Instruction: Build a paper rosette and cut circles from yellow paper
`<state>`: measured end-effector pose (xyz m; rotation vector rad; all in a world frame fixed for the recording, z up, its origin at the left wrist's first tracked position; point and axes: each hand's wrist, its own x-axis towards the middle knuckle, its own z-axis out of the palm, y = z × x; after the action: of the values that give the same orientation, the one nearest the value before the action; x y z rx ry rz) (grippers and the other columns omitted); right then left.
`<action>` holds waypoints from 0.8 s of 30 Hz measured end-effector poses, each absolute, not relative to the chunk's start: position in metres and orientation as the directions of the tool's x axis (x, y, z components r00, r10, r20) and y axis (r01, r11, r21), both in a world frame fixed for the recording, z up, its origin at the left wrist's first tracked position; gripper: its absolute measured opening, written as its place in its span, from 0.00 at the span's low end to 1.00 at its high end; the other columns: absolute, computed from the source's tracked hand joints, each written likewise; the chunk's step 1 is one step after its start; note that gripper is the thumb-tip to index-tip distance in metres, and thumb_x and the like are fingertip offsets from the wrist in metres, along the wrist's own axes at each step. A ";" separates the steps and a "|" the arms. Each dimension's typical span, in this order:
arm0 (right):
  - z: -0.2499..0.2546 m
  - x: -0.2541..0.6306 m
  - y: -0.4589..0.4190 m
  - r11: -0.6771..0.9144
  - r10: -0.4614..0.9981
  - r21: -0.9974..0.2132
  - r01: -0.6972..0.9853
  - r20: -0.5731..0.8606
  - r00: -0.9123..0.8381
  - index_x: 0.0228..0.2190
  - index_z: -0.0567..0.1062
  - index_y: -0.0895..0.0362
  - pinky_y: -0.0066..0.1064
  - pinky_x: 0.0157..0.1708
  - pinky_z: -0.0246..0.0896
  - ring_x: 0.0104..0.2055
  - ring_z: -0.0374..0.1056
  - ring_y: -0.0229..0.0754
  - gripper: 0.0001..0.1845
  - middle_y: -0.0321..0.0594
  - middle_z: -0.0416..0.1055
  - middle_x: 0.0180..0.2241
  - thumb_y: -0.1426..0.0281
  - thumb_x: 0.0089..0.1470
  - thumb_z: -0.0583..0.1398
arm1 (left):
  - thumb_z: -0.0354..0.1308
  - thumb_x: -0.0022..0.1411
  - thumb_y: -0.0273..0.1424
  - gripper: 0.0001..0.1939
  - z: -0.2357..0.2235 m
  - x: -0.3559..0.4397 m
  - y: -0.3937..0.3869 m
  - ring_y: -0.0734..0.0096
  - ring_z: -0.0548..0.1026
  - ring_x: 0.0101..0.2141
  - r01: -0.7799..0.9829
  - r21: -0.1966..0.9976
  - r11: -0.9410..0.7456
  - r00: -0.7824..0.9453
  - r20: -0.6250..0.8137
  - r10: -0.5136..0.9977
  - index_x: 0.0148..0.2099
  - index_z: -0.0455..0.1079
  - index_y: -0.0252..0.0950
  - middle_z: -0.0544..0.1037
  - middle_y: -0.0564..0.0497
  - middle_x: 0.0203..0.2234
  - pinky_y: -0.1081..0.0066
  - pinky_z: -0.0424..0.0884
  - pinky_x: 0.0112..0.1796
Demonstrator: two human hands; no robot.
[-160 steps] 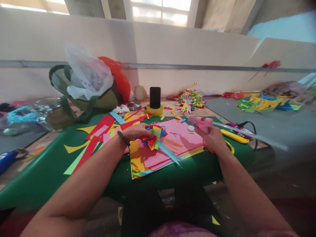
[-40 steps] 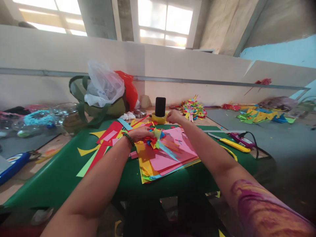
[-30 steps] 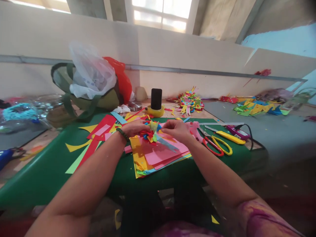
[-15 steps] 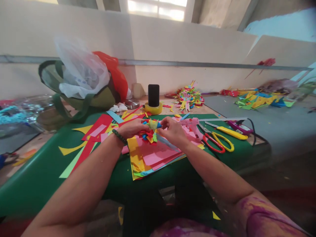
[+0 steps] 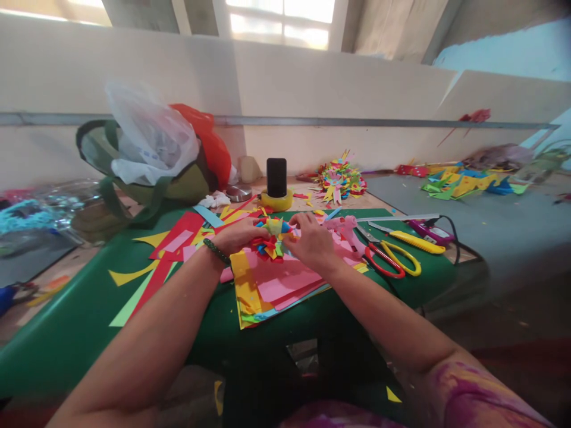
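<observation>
Between my hands is a paper flower point(image 5: 270, 245) made of red, blue, yellow and green strips. My left hand point(image 5: 241, 235) is closed on its left side, with a dark beaded bracelet at the wrist. The fingers of my right hand point(image 5: 310, 241) pinch its right side, partly hiding the strips there. Below the flower lies a stack of pink paper sheets point(image 5: 281, 285), with yellow and blue sheets under it. A pink glue gun point(image 5: 350, 232) lies just right of my right hand, with a clear glue stick out of its back.
Scissors point(image 5: 388, 261) and a yellow utility knife point(image 5: 417, 241) lie on the right of the green mat point(image 5: 187, 315). Paper strips point(image 5: 165, 249) are scattered left. Behind stand a phone point(image 5: 276, 177) on a tape roll point(image 5: 277, 200), a bag point(image 5: 178, 184) and a pile of paper flowers point(image 5: 341, 181).
My right hand held the glue gun, later reached toward the tape roll, then came to the flower. The glue gun now lies on the paper. My left hand has kept its hold.
</observation>
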<state>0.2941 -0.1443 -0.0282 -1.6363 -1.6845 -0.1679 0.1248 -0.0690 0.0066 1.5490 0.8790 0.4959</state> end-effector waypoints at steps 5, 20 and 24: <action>-0.027 0.309 -0.139 0.297 0.802 -0.654 0.696 0.566 0.190 0.43 0.70 0.56 0.36 0.37 0.65 0.39 0.70 0.45 0.19 0.44 0.73 0.41 0.67 0.47 0.63 | 0.61 0.43 0.25 0.05 0.008 0.123 -0.070 0.76 0.70 0.23 0.258 0.965 -0.035 0.655 -0.149 0.741 0.28 0.72 0.32 0.76 0.50 0.23 0.76 0.63 0.23; -0.020 0.309 -0.141 0.107 0.981 -0.839 0.534 0.176 0.080 0.57 0.66 0.58 0.33 0.36 0.64 0.36 0.71 0.43 0.38 0.39 0.75 0.35 0.67 0.44 0.67 | 0.61 0.42 0.28 0.15 0.005 0.129 -0.076 0.76 0.65 0.21 0.347 0.921 -0.180 0.669 -0.108 0.735 0.37 0.73 0.33 0.73 0.54 0.23 0.75 0.59 0.22; -0.013 0.314 -0.142 0.025 0.995 -0.910 0.413 0.064 0.079 0.55 0.68 0.58 0.33 0.35 0.65 0.34 0.70 0.41 0.34 0.38 0.74 0.34 0.68 0.45 0.65 | 0.61 0.43 0.28 0.12 0.007 0.128 -0.076 0.76 0.66 0.22 0.348 0.925 -0.154 0.648 -0.119 0.752 0.35 0.73 0.33 0.75 0.53 0.23 0.75 0.59 0.22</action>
<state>0.3141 -0.1419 -0.0131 -1.5179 -1.4612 0.8752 0.1282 -0.0764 0.0072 1.7545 0.8918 0.4527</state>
